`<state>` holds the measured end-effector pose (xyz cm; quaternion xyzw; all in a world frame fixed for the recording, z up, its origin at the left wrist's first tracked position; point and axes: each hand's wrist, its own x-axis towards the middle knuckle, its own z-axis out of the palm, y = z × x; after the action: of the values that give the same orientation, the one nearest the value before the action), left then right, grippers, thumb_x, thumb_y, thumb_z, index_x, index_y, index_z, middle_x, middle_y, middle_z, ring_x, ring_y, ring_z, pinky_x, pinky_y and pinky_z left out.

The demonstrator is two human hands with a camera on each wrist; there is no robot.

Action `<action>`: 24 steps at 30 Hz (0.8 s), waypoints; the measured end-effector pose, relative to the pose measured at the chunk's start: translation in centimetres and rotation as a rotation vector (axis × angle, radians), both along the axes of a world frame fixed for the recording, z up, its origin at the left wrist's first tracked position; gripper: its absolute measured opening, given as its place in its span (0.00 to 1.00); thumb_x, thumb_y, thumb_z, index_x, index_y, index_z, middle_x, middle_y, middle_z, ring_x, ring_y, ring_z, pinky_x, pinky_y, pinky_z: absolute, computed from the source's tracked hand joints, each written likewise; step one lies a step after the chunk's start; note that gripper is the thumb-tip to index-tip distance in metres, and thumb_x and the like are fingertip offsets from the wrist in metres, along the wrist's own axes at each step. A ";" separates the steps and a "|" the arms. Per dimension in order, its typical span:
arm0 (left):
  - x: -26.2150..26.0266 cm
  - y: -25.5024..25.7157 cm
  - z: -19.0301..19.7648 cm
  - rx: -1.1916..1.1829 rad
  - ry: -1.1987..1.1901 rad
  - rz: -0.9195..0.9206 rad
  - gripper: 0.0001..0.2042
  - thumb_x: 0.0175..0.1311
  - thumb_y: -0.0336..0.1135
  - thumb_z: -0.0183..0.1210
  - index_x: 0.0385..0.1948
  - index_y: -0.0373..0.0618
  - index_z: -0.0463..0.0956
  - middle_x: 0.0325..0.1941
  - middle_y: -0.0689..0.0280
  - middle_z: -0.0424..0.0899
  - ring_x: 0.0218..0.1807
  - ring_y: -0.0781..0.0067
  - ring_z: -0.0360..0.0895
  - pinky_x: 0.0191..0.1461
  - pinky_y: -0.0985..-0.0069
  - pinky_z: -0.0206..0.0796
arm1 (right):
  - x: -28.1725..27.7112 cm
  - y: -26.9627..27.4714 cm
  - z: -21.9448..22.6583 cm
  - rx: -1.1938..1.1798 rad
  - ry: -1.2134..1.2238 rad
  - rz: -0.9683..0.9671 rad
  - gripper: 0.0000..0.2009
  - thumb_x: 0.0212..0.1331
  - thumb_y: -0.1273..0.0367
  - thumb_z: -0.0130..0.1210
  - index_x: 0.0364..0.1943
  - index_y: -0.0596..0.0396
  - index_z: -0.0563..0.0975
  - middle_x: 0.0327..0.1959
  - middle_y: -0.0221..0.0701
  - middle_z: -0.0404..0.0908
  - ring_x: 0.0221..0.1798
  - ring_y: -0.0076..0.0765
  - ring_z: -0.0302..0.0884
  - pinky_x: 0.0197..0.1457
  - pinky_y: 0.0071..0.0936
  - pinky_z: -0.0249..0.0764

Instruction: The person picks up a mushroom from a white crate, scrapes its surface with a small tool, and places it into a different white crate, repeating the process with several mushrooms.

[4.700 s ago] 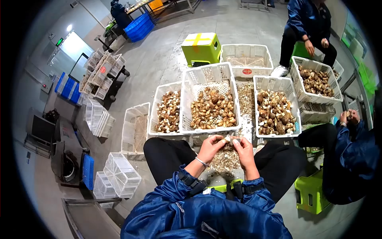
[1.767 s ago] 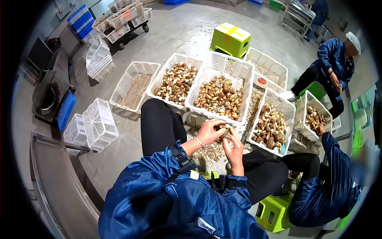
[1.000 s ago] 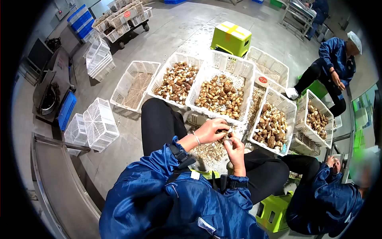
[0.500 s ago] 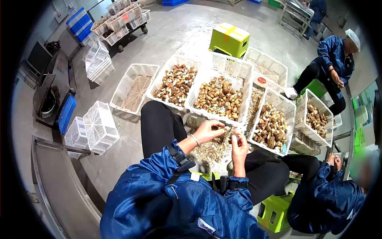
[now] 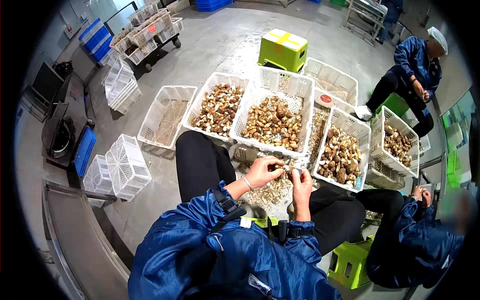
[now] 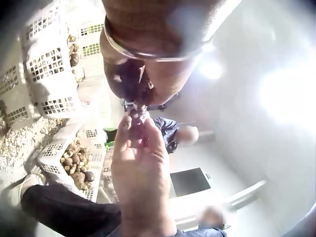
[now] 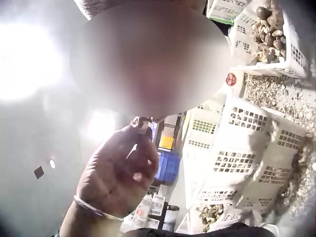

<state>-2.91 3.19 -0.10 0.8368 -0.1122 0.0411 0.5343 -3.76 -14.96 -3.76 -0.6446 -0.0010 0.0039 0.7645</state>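
Note:
In the head view my left hand (image 5: 263,171), with a bracelet at its wrist, pinches a small mushroom (image 5: 286,168) at fingertip height above my lap. My right hand (image 5: 301,186) meets it from the other side, thumb and fingers at the same piece; something grey shows at its thumb tip. The left wrist view shows the right hand (image 6: 140,168) with its fingertips closed on the mushroom's lower end. In the right wrist view, the left hand (image 7: 118,170) holds its pale-brown end; a blur covers the rest. Just beyond my hands stands a white crate (image 5: 272,142) of brown-and-white mushrooms.
More mushroom crates stand left (image 5: 187,122) and right (image 5: 320,176). Pale trimmings (image 5: 267,195) litter the floor between my legs. A green stool (image 5: 284,50) is behind the crates. Two people in blue jackets (image 5: 420,65) sit at the right. A metal frame (image 5: 75,235) edges the left.
Since the earliest frame the head view has turned, and the crates appear tilted. Both hands stay together on a piece. The near person's hand has come back out of a crate.

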 end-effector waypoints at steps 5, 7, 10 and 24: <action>0.2 -0.1 -1.6 -0.055 0.075 0.023 0.12 0.58 0.33 0.64 0.41 0.35 0.80 0.33 0.68 0.81 0.32 0.85 0.75 0.35 0.82 0.69 | 0.0 0.9 0.2 -0.028 -0.058 0.012 0.07 0.66 0.69 0.55 0.39 0.58 0.79 0.31 0.19 0.75 0.30 0.11 0.63 0.33 0.15 0.62; 0.1 0.0 -0.7 -0.171 0.244 0.009 0.12 0.59 0.33 0.63 0.41 0.35 0.80 0.32 0.69 0.82 0.32 0.86 0.75 0.35 0.82 0.69 | 0.1 0.2 0.3 0.037 0.005 0.037 0.07 0.66 0.69 0.54 0.40 0.58 0.79 0.33 0.20 0.76 0.31 0.12 0.64 0.34 0.15 0.63; 0.1 -0.1 -0.3 -0.272 0.340 0.005 0.12 0.61 0.34 0.63 0.42 0.36 0.81 0.30 0.71 0.82 0.32 0.88 0.74 0.35 0.84 0.68 | 0.0 0.5 0.6 0.020 -0.067 0.026 0.06 0.65 0.70 0.55 0.41 0.58 0.78 0.28 0.17 0.72 0.29 0.11 0.62 0.32 0.15 0.61; 0.1 -0.3 -0.6 -0.098 0.120 0.066 0.13 0.57 0.36 0.64 0.38 0.35 0.81 0.33 0.64 0.82 0.33 0.80 0.76 0.36 0.79 0.69 | -0.2 0.5 1.0 -0.057 -0.029 0.061 0.04 0.65 0.71 0.55 0.36 0.57 0.77 0.39 0.25 0.80 0.32 0.11 0.66 0.35 0.14 0.64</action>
<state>-2.77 2.89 -0.74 0.8140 -0.0500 0.0139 0.5786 -4.00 -14.45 -2.74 -0.6657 -0.0317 0.0178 0.7454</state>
